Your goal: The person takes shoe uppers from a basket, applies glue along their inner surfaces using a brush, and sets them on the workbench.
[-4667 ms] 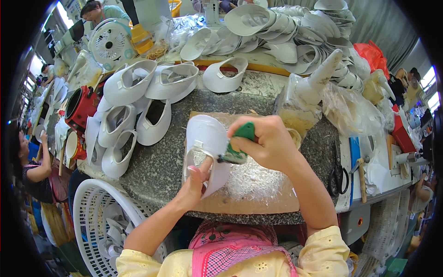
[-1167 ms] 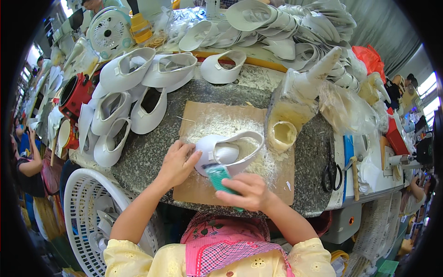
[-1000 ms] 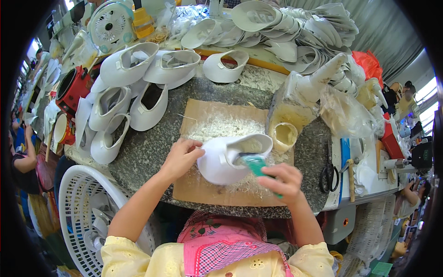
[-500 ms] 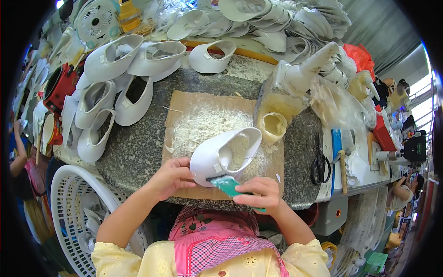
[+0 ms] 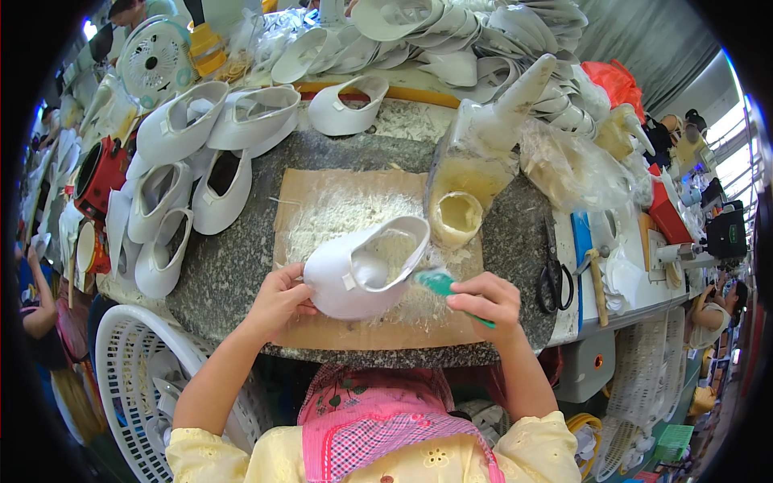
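Note:
A white shoe upper with a small tab at its collar is gripped at the left end by my left hand, fingers closed on it. Right of the upper, my right hand is closed round the handle of a green brush. The brush head is close to the upper's right edge; whether they touch I cannot tell. Beneath lies a brown cardboard sheet crusted with a whitish, dried residue. Just beyond the upper's right end stands a glue-smeared plastic container with a round opening at its near side.
Several finished-looking white uppers stand at the left, with more piled at the back. Black scissors and a wooden-handled hammer lie at the right. A white basket stands at lower left; a fan is behind.
The brush has left the upper's lower side and moved right and up with my right hand. My left hand has shifted the upper slightly left.

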Demonstrator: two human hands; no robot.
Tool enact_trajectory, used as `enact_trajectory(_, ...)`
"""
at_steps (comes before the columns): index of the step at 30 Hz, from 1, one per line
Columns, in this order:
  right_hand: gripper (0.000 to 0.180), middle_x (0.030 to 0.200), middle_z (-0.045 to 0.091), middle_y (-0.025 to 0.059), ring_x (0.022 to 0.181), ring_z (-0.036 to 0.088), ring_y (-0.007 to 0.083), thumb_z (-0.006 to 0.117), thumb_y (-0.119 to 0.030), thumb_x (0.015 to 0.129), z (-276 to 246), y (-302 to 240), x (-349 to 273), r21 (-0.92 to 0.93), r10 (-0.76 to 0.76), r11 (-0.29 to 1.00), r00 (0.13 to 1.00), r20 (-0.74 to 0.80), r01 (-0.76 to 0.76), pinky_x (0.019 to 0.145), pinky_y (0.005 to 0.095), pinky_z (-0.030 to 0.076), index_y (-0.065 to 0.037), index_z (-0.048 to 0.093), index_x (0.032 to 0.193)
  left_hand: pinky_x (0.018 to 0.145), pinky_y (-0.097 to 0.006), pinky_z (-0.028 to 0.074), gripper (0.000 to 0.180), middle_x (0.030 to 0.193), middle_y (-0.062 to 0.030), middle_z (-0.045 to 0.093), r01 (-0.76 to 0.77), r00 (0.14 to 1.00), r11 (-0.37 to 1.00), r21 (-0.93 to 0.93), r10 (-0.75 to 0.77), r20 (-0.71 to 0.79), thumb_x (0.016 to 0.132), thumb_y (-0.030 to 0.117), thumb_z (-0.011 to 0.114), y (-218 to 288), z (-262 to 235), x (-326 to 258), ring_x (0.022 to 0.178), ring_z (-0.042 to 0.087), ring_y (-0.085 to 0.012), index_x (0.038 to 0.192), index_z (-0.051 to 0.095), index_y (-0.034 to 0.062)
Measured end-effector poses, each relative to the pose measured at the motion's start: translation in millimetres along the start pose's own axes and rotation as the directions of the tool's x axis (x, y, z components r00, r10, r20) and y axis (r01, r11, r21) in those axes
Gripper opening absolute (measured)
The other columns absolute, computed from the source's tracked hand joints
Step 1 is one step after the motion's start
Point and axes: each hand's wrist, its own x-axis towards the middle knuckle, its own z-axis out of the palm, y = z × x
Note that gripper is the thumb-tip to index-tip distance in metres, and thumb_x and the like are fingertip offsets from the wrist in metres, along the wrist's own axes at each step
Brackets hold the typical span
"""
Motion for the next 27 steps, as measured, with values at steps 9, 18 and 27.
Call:
enact_trajectory(9, 0.017, 0.071, 0.058, 0.0066, 0.054, 0.053, 0.0169, 0.057, -0.006, 0.059, 10, 9, 11, 0.104, 0.012, 0.994, 0.999, 0.037, -0.016, 0.044, 0.0245, 0.041, -0.01, 0.062, 0.074, 0.057, -0.021, 0.047, 0.027, 0.079, -0.0039, 0.058, 0.006, 1.0, 0.999, -0.05, -0.006, 0.005, 0.072, 0.004, 0.045, 6, -5, 3, 0.063, 0.056, -0.0091, 0.098, 0.051, 0.0017)
enact_trajectory(18, 0.012, 0.093, 0.053, 0.0142, 0.061, 0.057, 0.0172, 0.061, -0.003, 0.064, 19, -30, 21, 0.583, 0.41, 0.722, 0.909, 0.073, -0.372, 0.051, 0.0223, 0.043, -0.006, 0.06, 0.075, 0.066, -0.025, 0.046, 0.026, 0.083, -0.0042, 0.056, -0.088, 0.993, 0.995, -0.054, 0.092, 0.071, 0.072, 0.003, 0.045, 17, 3, -4, 0.073, 0.055, -0.0109, 0.097, 0.05, 0.0002)
enact_trajectory(27, 0.011, 0.117, 0.039, 0.0195, 0.078, 0.056, 0.0106, 0.058, -0.002, 0.071, 12, -48, 33, 0.638, 0.474, -0.098, 0.528, 0.705, -0.763, 0.047, 0.0171, 0.039, -0.005, 0.059, 0.081, 0.082, -0.03, 0.04, 0.037, 0.108, -0.0073, 0.046, 0.073, 0.934, 0.911, -0.407, 0.081, 0.349, 0.072, -0.002, 0.044, 2, 31, 3, 0.102, 0.044, -0.017, 0.108, 0.046, 0.0034)
